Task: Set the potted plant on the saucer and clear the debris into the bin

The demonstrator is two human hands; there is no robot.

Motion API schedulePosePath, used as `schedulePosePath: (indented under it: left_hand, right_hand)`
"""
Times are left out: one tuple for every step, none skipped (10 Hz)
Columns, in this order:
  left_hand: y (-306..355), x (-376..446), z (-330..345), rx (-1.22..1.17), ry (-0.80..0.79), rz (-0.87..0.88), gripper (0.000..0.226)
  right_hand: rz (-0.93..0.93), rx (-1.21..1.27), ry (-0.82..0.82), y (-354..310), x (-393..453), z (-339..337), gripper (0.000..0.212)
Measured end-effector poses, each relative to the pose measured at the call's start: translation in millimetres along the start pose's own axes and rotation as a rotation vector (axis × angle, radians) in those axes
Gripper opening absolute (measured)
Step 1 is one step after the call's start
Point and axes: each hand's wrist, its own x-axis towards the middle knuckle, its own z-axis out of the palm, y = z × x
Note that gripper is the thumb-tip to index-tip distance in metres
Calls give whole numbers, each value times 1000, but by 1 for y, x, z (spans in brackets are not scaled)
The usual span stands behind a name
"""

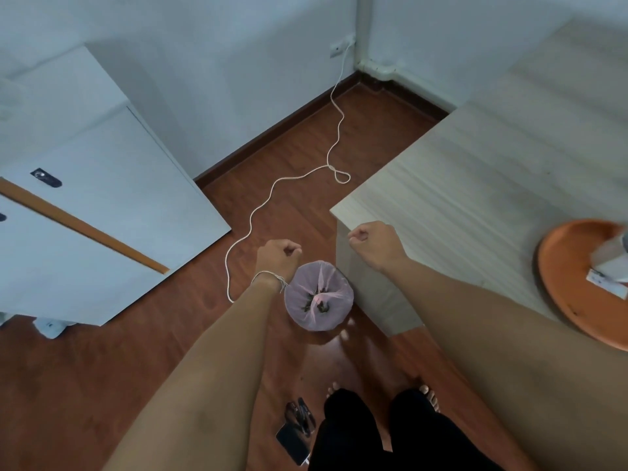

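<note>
A small round bin [318, 295] lined with a pale pink bag stands on the floor by the table's corner, with dark bits of debris at its bottom. My left hand [277, 254] hovers just above the bin's left rim, fingers curled shut, nothing visible in it. My right hand [372, 241] is a loose fist over the table's near corner, also with nothing seen in it. An orange saucer [564, 287] lies on the table at the right edge, with a white pot [611, 263] standing on it, cut off by the frame. The plant itself is out of view.
A light wooden table [475, 171] fills the right side. A white cabinet [91, 205] stands at left. A white cord [272, 188] snakes across the brown floor from a wall socket. A phone and dark glasses [297, 426] lie by my feet.
</note>
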Motion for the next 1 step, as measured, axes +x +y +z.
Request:
schedulePosePath:
  left_hand:
    - [34, -2, 2, -14, -2, 60, 15]
  right_hand:
    - [-1, 41, 65, 14, -8, -29, 17]
